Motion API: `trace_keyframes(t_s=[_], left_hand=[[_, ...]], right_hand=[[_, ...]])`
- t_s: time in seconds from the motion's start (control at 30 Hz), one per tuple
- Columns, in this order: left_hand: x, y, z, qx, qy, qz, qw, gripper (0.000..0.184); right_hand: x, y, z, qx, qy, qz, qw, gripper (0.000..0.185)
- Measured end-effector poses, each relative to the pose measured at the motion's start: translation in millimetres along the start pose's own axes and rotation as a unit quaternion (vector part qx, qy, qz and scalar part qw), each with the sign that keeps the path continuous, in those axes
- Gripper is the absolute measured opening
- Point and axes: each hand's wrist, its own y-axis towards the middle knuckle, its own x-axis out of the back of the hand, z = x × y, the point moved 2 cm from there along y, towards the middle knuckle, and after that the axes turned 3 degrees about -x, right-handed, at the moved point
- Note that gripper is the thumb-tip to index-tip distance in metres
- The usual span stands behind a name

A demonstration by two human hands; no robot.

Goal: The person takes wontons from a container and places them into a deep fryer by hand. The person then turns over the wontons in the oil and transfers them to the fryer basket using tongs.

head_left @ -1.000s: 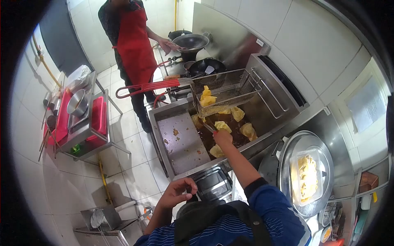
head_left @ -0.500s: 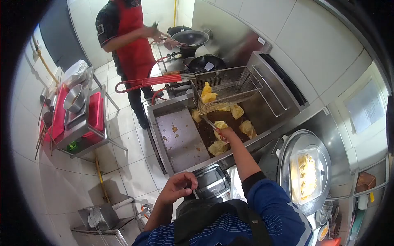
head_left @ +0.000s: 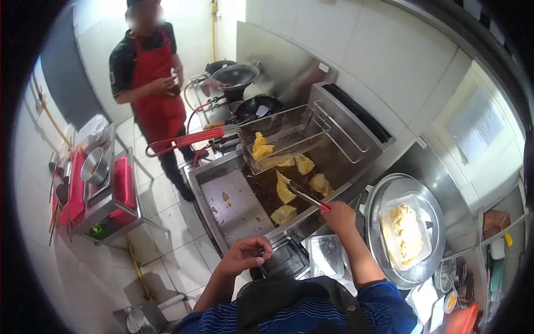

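A wide, rectangular stainless-steel fryer (head_left: 236, 209) held dark brown oil (head_left: 269, 188); beyond its far-left corner stood a person in a red apron (head_left: 158, 106). A long, rectangular wire basket (head_left: 293, 148) hung above the oil. Slim, red-handled metal tongs (head_left: 307, 196) were clamped in the wearer's right hand (head_left: 340, 216). The left hand (head_left: 245, 256), well apart, curled loosely on nothing near a black plastic tray (head_left: 286, 259). A thin, golden-yellow folded piece (head_left: 283, 188) lay in the fryer at the tongs' tips; whether they pinched it could not be told
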Motion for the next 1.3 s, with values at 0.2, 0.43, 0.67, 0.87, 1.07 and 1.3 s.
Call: trace_keyframes(t_s=[0.2,0.43,0.67,0.87,1.07,1.3], left_hand=[[-18.4,26.1,-0.3,0.037,0.020,0.147,0.988,0.023],[-27.3,34.9,9.8,0.057,0.003,0.197,0.979,0.023],[-23.2,19.0,9.5,0.065,-0.041,0.179,0.981,0.022],[-8.4,-4.1,0.4,0.058,-0.042,0.121,0.990,0.023],[4.3,-15.5,1.8,0.050,-0.008,0.092,0.994,0.022],[5.3,-1.2,1.6,0.038,0.004,0.087,0.995,0.025]], right_hand=[[104.1,-49.0,-28.3,0.018,0.025,-0.107,0.994,0.022],[184.2,-16.0,-10.3,0.094,-0.049,-0.268,0.958,0.021],[190.3,92.5,63.1,0.254,-0.178,-0.262,0.914,0.010],[170.8,134.9,112.5,0.363,-0.248,-0.213,0.872,0.007],[165.8,158.6,134.4,0.404,-0.281,-0.191,0.849,0.006],[189.4,165.0,131.2,0.432,-0.320,-0.208,0.817,0.011]])
